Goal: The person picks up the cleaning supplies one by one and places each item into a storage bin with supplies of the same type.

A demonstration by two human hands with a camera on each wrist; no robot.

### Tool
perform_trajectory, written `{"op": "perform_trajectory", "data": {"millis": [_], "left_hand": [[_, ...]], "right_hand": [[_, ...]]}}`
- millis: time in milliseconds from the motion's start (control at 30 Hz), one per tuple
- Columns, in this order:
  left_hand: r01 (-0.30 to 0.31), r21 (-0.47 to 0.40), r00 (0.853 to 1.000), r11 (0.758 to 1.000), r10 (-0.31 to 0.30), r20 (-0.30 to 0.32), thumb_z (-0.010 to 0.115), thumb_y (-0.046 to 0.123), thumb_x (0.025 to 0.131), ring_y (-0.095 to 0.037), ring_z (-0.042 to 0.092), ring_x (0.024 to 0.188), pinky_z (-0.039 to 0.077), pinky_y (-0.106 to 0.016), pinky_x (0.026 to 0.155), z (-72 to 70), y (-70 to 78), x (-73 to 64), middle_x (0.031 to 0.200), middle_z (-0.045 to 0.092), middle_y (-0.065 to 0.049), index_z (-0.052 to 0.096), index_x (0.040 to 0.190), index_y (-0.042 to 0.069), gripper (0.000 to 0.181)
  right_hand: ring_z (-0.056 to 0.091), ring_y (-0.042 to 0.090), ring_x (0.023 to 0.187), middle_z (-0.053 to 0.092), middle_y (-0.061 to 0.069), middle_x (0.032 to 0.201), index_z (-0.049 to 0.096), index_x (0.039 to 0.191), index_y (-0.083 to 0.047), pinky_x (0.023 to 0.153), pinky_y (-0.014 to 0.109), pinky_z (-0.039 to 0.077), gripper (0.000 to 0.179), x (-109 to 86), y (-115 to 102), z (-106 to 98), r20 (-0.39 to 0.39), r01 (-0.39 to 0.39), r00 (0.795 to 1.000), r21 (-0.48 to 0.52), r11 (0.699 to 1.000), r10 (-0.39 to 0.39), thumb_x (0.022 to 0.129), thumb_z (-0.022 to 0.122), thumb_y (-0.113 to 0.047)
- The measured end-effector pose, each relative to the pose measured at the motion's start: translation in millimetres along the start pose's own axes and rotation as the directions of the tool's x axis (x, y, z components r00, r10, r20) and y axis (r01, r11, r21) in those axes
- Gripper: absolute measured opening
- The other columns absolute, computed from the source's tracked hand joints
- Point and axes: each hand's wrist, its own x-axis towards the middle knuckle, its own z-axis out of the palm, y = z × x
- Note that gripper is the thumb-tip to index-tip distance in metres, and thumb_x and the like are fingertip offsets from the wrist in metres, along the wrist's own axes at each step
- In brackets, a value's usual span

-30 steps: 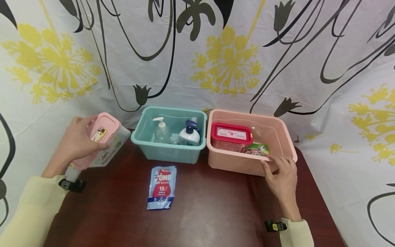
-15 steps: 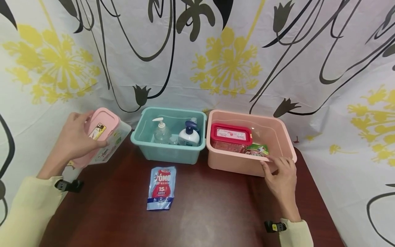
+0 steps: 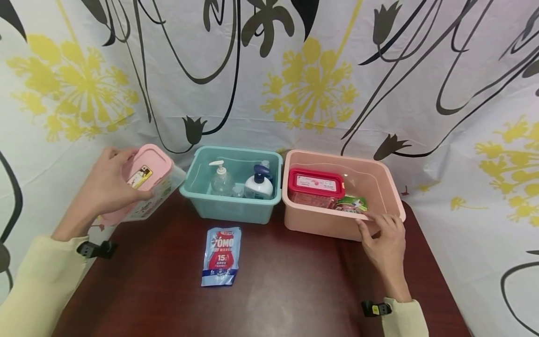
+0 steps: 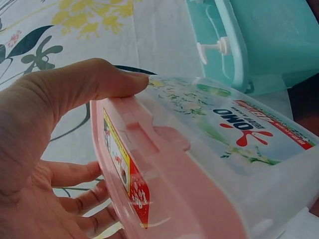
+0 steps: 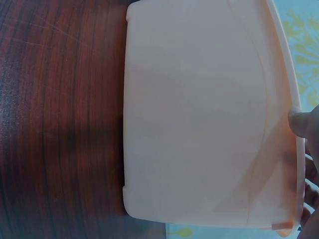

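At the left of the head view, my left hand (image 3: pixel 103 185) grips a clear plastic OMO box (image 4: pixel 199 124) by its pink lid (image 3: pixel 156 161). The box is tilted, and in the left wrist view the thumb lies over the lid's edge with the fingers along the lid's far side. On the right, my right hand (image 3: pixel 384 243) pinches the front rim of a pink storage bin (image 3: pixel 324 222), thumb outside and fingers over the rim. That bin holds a red-lidded clear box (image 3: pixel 316 183) and a green packet (image 3: pixel 351 203).
A teal bin (image 3: pixel 233 213) stands between the OMO box and the pink bin. In it are a clear pump bottle (image 3: pixel 221 182) and a white bottle with a blue pump (image 3: pixel 258 187). A blue OMO pouch (image 3: pixel 221 256) lies in front on the dark table (image 3: pixel 286 281).
The left hand has lifted the pink-lidded box slightly and shifted it right toward the teal bin. My right hand stays at the pink bin's rim.
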Motion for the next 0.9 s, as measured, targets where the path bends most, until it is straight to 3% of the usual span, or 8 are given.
{"op": "perform_trajectory", "data": {"millis": [633,900], "left_hand": [[-0.04,-0.018,0.999,0.999,0.04,0.003,0.096,0.022,0.066,-0.044,0.04,0.118,0.045,-0.066,0.089,-0.9,33.7,8.2,0.137,0.04,-0.025,0.041,0.154,0.005,0.105],[-0.097,-0.028,0.995,0.995,0.096,-0.013,0.095,0.02,0.065,-0.043,0.044,0.117,0.046,-0.065,0.089,1.4,48.1,11.1,0.136,0.043,-0.023,0.044,0.152,0.003,0.102]], "right_hand": [[0.053,0.038,0.102,0.073,0.022,0.102,0.075,0.109,-0.003,0.092,0.055,0.037,0.03,0.1,-3,1,0.007,-0.014,1.0,-0.004,1.0,0.014,0.084,0.084,-0.014],[0.053,0.041,0.102,0.073,0.023,0.102,0.075,0.108,0.0,0.092,0.056,0.037,0.03,-0.1,-1,2,-0.008,0.002,1.0,0.002,1.0,-0.002,0.084,0.084,-0.014]]}}
